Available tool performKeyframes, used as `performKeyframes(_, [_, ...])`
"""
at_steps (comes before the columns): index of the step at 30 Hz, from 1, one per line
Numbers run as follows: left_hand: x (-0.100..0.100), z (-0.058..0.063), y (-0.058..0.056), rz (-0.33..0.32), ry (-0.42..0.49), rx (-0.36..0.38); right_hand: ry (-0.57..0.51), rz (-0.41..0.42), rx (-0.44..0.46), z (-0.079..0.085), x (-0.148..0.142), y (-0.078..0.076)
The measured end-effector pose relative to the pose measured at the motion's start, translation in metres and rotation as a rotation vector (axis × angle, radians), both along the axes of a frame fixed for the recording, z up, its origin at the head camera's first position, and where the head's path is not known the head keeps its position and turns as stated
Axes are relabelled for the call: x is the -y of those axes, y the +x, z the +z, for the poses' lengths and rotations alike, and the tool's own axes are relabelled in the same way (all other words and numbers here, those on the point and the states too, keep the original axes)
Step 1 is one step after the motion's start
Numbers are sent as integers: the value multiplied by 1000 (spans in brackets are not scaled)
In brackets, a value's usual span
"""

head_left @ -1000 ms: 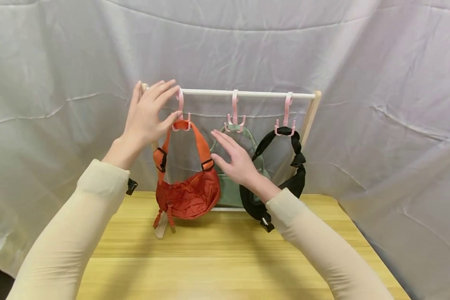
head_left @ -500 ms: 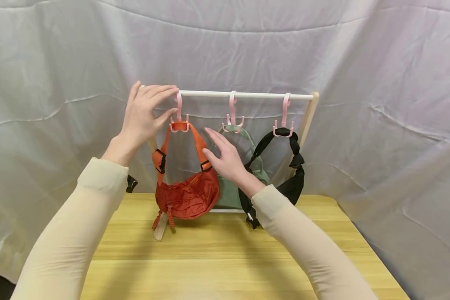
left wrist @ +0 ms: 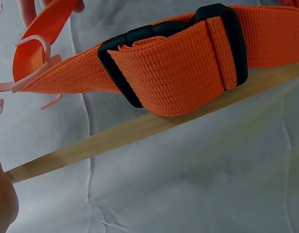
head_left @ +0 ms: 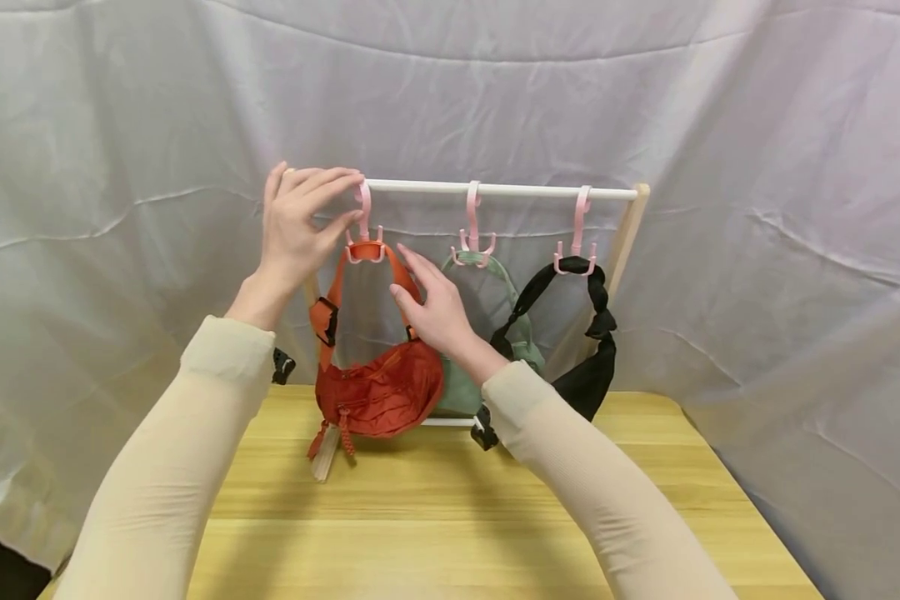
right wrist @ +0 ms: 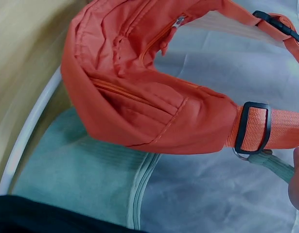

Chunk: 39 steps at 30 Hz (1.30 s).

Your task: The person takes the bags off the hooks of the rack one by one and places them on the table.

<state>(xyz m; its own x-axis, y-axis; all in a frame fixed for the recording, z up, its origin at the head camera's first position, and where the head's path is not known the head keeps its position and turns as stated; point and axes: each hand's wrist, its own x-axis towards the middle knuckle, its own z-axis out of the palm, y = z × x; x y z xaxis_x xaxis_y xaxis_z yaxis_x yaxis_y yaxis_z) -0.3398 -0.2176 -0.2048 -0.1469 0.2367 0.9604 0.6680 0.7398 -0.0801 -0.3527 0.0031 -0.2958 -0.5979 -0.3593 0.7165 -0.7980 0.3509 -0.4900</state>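
We see left hand (head_left: 296,225) at pink hook (head_left: 365,208); whether fingertips and thumb pinch it, we can't tell. Right hand (head_left: 435,308): fingers extended, thumb apart, by orange strap (head_left: 336,283) of red shoulder bag (head_left: 386,392), hung on that hook.

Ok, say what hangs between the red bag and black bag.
The green bag, partly hidden, hangs from the middle pink hook between the red bag and the black bag, in the head view.

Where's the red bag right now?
In the head view, the red bag hangs on the leftmost pink hook, just left of the green bag.
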Motion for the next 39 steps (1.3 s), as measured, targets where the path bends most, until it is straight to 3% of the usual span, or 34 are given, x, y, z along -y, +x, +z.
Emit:
performKeyframes(8, [-2,2,2,1,2,19,-76,21,-50,3,7,0])
performKeyframes(15, [-6,2,4,-1,25,59,-161,-2,-37,1,9,-1])
performKeyframes(23, [-5,4,7,18,31,104,-237,-14,-86,5,13,-2])
performKeyframes(39, [-7,4,7,17,34,101,-280,-40,-106,8,12,-5])
